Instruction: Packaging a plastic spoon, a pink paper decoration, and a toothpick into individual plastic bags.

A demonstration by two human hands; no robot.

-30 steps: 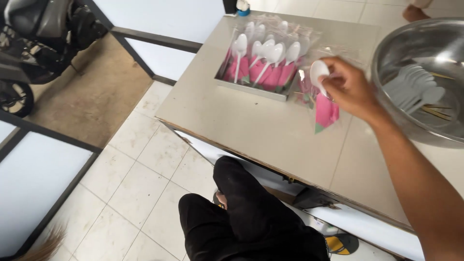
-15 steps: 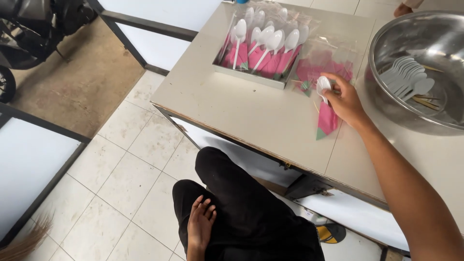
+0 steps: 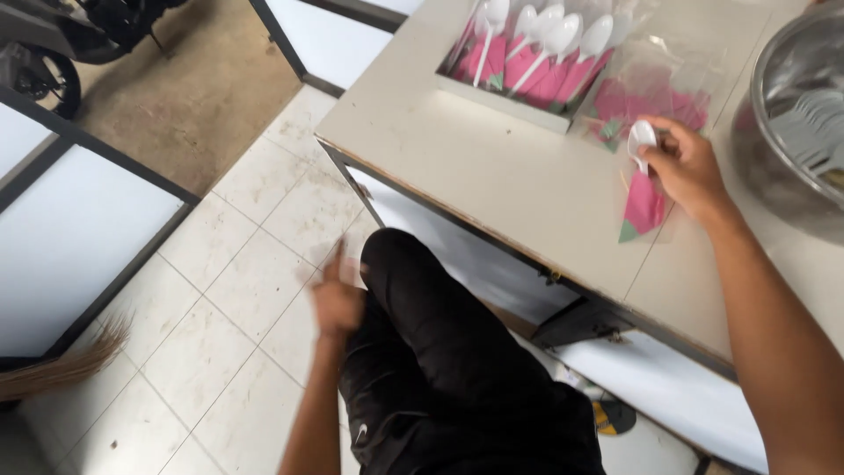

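Spoon (image 3: 641, 138), white plastic with a pink paper wrap, lies on the table (image 3: 492, 176) pinched in my right hand (image 3: 690, 167), near the box of finished ones (image 3: 536, 62) for easy filing. My left hand (image 3: 338, 303) hangs blurred by my knee, grip unclear.

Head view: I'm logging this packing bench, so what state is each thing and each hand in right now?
right hand: closed on the white spoon in its pink wrap
white spoon in its pink wrap: held, lying on the table
left hand: empty, blurred, down by the knee
open box: full of wrapped spoons standing on end
steel bowl: holds loose white spoons
table: bare at the near edge
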